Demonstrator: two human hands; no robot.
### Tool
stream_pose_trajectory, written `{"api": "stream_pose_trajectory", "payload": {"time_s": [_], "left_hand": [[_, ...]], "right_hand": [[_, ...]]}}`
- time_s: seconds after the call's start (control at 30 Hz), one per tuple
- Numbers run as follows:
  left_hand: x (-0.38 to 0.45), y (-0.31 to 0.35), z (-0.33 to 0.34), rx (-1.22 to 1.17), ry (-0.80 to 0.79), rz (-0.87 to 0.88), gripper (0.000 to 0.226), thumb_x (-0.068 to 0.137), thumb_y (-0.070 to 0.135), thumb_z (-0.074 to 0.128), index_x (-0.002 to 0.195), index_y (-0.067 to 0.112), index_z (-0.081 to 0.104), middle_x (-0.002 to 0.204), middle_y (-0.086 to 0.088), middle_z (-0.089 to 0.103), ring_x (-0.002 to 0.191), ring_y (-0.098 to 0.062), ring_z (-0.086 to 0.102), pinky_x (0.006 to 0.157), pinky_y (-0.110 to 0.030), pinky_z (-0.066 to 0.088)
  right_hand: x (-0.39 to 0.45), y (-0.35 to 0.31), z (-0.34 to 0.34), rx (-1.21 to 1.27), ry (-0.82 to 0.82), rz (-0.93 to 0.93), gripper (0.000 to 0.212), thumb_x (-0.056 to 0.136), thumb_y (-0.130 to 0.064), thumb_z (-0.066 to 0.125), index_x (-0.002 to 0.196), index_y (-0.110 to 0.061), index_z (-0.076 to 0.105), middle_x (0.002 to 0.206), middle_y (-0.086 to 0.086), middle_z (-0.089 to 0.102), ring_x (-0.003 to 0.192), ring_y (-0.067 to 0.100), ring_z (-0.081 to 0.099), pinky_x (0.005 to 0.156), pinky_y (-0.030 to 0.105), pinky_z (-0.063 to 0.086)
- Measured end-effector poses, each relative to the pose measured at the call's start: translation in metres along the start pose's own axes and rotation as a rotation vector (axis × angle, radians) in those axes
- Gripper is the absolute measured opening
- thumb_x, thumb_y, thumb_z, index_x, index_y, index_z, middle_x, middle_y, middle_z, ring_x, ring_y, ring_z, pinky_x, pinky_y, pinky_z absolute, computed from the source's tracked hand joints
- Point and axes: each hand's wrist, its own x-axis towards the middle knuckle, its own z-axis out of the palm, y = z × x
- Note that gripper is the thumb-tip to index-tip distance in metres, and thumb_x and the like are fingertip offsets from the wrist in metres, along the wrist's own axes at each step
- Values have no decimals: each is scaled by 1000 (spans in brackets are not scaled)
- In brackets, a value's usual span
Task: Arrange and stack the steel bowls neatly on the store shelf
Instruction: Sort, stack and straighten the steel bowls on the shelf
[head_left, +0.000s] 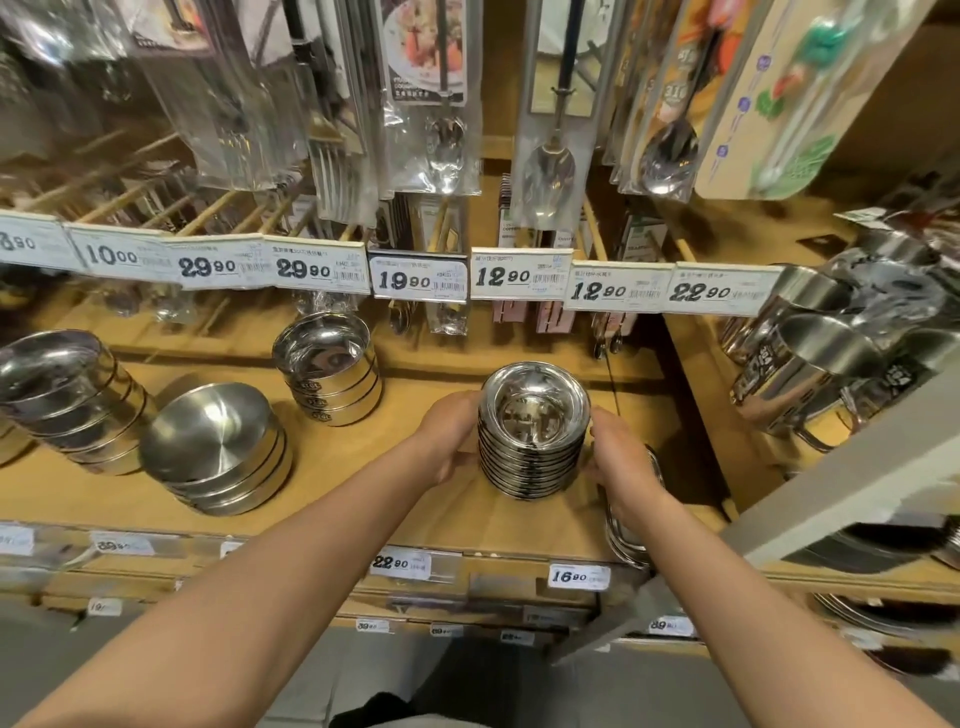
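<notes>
A tall stack of small steel bowls (535, 431) stands on the wooden shelf (363, 493), right of centre. My left hand (449, 436) cups its left side and my right hand (621, 462) cups its right side. Both hands touch the stack. Three more bowl stacks stand to the left: a matte wide one (218, 452), a shiny one with labels (330, 369) behind it, and a tilted one (67, 400) at the far left. Another steel pile (626, 540) sits partly hidden under my right wrist at the shelf's front edge.
Packaged spoons and forks (441, 104) hang above the shelf. A row of price tags (421, 278) runs across at the back. Steel mugs (810, 358) crowd the right-hand shelf. A grey shelf post (779, 525) slants across the right. Lower shelves with price labels (400, 564) lie below.
</notes>
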Motion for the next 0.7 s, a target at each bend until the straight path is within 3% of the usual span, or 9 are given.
{"api": "stream_pose_trajectory", "payload": {"time_s": [0.1,0.17,0.23,0.33,0.53,0.7], "left_hand": [[-8,-5,-16,1,91,90,16,104,26,48,106,26,63,107,7,59,95,-10,54,85,-38,56],[-21,-13,-31,5,120,146,19,103,25,51,117,22,64,113,2,62,105,-14,58,95,-41,56],[-38,-22,-46,15,130,182,20,103,26,54,118,22,66,117,1,64,111,-16,61,93,-38,57],[-62,-37,-72,1,162,200,16,103,23,55,112,24,69,117,-2,66,111,-19,63,91,-39,58],[-95,-56,-135,-87,288,140,20,103,23,58,118,16,68,120,-10,67,114,-24,64,89,-39,59],[-112,-65,-204,-85,386,159,18,101,25,60,115,19,71,114,-8,74,109,-21,69,79,-33,56]], "right_hand": [[-17,11,-8,-22,102,-67,24,103,-39,46,120,-31,60,103,-20,54,119,20,54,109,51,45],[-30,15,-11,-16,82,-109,15,100,-39,47,104,-34,61,105,-19,59,118,19,57,108,51,46],[-42,19,-9,22,41,-115,17,101,-37,47,95,-37,62,107,-11,66,113,18,61,103,48,49],[-55,26,-2,-6,-64,-114,19,107,-31,45,115,-29,62,112,-8,65,109,13,63,93,36,53],[-76,25,33,53,-172,-40,15,105,-40,48,101,-34,61,111,-4,68,105,13,65,87,34,55],[-88,26,75,110,-227,6,16,105,-32,52,113,-26,63,109,-4,69,103,12,66,82,29,55]]}}
